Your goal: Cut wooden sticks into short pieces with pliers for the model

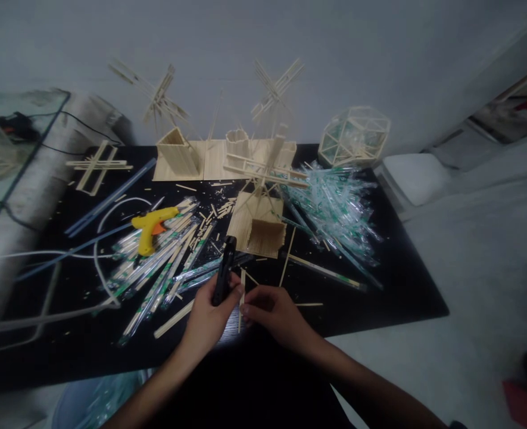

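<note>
My left hand (212, 310) is closed around a slim black tool (224, 271), its end pointing away from me. It looks like a utility knife, but no blade can be made out. Between both hands stands a thin wooden stick (240, 322); the fingers of my right hand (274, 313) pinch it, and my left fingertips are close beside it. Just beyond my hands is a stick-built model (263, 238) with a square, box-like part and crossed blades (267, 173) on top. More loose sticks (287, 256) lie around it.
A yellow glue gun (149, 229) rests on wrapped chopsticks (156, 286) at left. Plastic wrappers (334, 202) pile up at right. More stick models (178, 156) and a polyhedral frame (356, 137) line the back. A white cable (97, 250) loops across the black table (379, 310).
</note>
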Motion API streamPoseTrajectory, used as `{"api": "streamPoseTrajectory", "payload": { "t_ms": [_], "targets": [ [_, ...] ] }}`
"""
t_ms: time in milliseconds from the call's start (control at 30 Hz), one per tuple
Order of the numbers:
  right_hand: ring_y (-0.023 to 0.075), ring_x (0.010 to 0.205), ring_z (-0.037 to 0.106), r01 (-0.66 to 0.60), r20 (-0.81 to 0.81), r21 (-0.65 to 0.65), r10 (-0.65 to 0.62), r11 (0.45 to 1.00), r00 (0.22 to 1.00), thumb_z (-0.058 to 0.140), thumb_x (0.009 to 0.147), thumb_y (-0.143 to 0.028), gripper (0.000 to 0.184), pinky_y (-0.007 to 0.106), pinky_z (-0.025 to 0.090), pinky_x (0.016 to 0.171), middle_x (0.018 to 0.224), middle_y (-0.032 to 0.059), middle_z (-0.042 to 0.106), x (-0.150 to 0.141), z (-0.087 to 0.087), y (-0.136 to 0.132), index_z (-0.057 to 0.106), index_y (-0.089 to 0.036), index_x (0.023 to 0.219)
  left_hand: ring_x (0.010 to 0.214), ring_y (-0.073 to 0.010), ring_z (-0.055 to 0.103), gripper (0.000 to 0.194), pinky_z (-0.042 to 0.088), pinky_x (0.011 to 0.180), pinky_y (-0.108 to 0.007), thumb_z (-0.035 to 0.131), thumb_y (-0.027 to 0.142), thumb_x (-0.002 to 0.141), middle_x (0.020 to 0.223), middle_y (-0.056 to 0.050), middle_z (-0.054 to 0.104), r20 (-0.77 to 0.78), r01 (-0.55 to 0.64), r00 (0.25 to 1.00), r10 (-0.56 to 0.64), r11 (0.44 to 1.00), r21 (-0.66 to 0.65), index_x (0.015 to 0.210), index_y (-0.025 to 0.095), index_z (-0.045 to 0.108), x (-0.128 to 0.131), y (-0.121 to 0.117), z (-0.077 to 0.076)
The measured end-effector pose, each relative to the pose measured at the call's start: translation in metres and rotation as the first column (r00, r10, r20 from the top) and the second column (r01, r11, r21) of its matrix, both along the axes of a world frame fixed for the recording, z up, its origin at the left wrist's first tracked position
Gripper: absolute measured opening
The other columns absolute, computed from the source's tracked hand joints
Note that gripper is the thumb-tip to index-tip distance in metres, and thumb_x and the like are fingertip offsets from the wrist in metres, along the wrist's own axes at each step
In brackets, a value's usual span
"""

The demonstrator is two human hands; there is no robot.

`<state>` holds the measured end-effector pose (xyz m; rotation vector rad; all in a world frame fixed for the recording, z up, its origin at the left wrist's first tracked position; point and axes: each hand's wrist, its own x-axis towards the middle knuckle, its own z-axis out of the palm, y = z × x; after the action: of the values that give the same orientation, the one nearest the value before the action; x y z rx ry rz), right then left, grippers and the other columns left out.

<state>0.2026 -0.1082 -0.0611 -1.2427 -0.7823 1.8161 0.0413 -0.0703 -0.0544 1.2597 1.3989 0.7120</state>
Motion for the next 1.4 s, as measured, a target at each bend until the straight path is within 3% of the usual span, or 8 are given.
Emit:
{"api": "streamPoseTrajectory", "payload": {
  "t_ms": [233, 333, 400, 567, 667, 967, 1167, 1400],
  "targets": [
    [0.0144, 0.066, 0.065, -0.03, 0.132, 0.098, 0.017, 0.995, 0.991, 0.074, 0.082, -0.034, 0.019, 0.028, 0.052, 0.068, 0.071, 0.0001, 0.069, -0.004, -0.005, -0.003, 0.071, -0.016, 0.083, 0.064, -0.0153, 0.061, 0.028, 0.051, 0.068, -0.028, 0.076, 0.04, 0.075, 0.065, 0.003, 0.066, 0.091, -0.054, 0.994, 0.059, 0.997, -0.053, 0.089, 0.019, 0.066, 0.001, 0.001, -0.003],
    [0.0167, 0.076, 0.069, -0.097, 0.379, 0.283, -0.019, 0.954, 0.925, 0.073, 0.086, -0.03, 0.014, 0.028, 0.055, 0.072, 0.082, 0.0035, 0.074, 0.0, -0.005, -0.004, 0.073, -0.017, 0.092, 0.062, -0.0137, 0.06, 0.03, 0.049, 0.064, -0.026, 0.08, 0.039, 0.07, 0.065, 0.003, 0.065, 0.119, -0.096, 0.987, 0.105, 0.992, -0.078, 0.086, 0.018, 0.065, -0.001, 0.002, -0.002],
    [0.0184, 0.085, 0.07, -0.187, 0.563, 0.502, -0.155, 0.844, 0.812, 0.071, 0.089, -0.026, 0.014, 0.03, 0.057, 0.078, 0.093, 0.0065, 0.074, 0.006, -0.003, -0.002, 0.072, -0.018, 0.1, 0.056, -0.0105, 0.055, 0.034, 0.044, 0.056, -0.022, 0.083, 0.039, 0.067, 0.063, 0.005, 0.062, 0.153, -0.12, 0.978, 0.14, 0.983, -0.137, 0.087, 0.018, 0.065, -0.002, 0.003, -0.003],
    [0.0199, 0.114, 0.065, -0.558, 0.66, 0.751, -0.398, 0.352, 0.637, 0.058, 0.097, -0.01, 0.023, 0.036, 0.055, 0.096, 0.117, 0.0094, 0.071, 0.018, 0.007, 0.008, 0.068, -0.021, 0.115, 0.043, -0.0051, 0.04, 0.04, 0.032, 0.044, -0.018, 0.087, 0.039, 0.064, 0.054, 0.009, 0.053, 0.331, -0.081, 0.926, 0.184, 0.95, -0.301, 0.087, 0.018, 0.061, -0.003, 0.002, -0.005],
    [0.0193, 0.116, 0.064, -0.605, 0.648, 0.758, -0.392, 0.244, 0.653, 0.059, 0.099, -0.013, 0.017, 0.036, 0.054, 0.1, 0.115, 0.007, 0.074, 0.02, 0.014, 0.011, 0.067, -0.019, 0.111, 0.042, -0.0057, 0.041, 0.041, 0.033, 0.044, -0.017, 0.088, 0.037, 0.06, 0.05, 0.009, 0.051, 0.376, -0.076, 0.899, 0.224, 0.926, -0.369, 0.084, 0.017, 0.061, -0.001, -0.002, -0.004],
    [0.0198, 0.102, 0.07, -0.477, 0.545, 0.838, -0.361, 0.266, 0.757, 0.062, 0.097, -0.015, 0.013, 0.034, 0.059, 0.089, 0.103, 0.0089, 0.077, 0.012, 0.013, 0.005, 0.072, -0.016, 0.105, 0.044, -0.0069, 0.047, 0.042, 0.038, 0.044, -0.018, 0.089, 0.04, 0.059, 0.056, 0.005, 0.058, 0.364, -0.112, 0.871, 0.331, 0.854, -0.509, 0.085, 0.016, 0.067, 0.002, -0.009, 0.007],
    [0.0143, 0.081, 0.075, -0.078, 0.406, 0.78, -0.407, 0.62, 0.819, 0.066, 0.094, -0.015, 0.011, 0.023, 0.06, 0.076, 0.09, 0.0031, 0.079, 0.005, -0.006, 0.012, 0.076, -0.021, 0.096, 0.071, -0.0188, 0.067, 0.044, 0.056, 0.069, -0.03, 0.065, 0.058, 0.085, 0.077, -0.005, 0.071, 0.439, 0.069, 0.884, 0.161, 0.884, -0.462, 0.099, 0.016, 0.067, -0.024, -0.002, 0.008],
    [0.0149, 0.077, 0.074, -0.198, 0.508, 0.774, -0.402, 0.601, 0.762, 0.067, 0.095, -0.022, 0.009, 0.024, 0.059, 0.073, 0.086, 0.004, 0.077, -0.004, -0.033, 0.018, 0.076, -0.02, 0.094, 0.063, -0.0186, 0.063, 0.05, 0.052, 0.063, -0.03, 0.045, 0.06, 0.096, 0.075, -0.004, 0.069, 0.231, 0.158, 0.969, -0.089, 0.94, -0.303, 0.11, 0.016, 0.067, -0.074, -0.003, 0.017]
  ]
}}
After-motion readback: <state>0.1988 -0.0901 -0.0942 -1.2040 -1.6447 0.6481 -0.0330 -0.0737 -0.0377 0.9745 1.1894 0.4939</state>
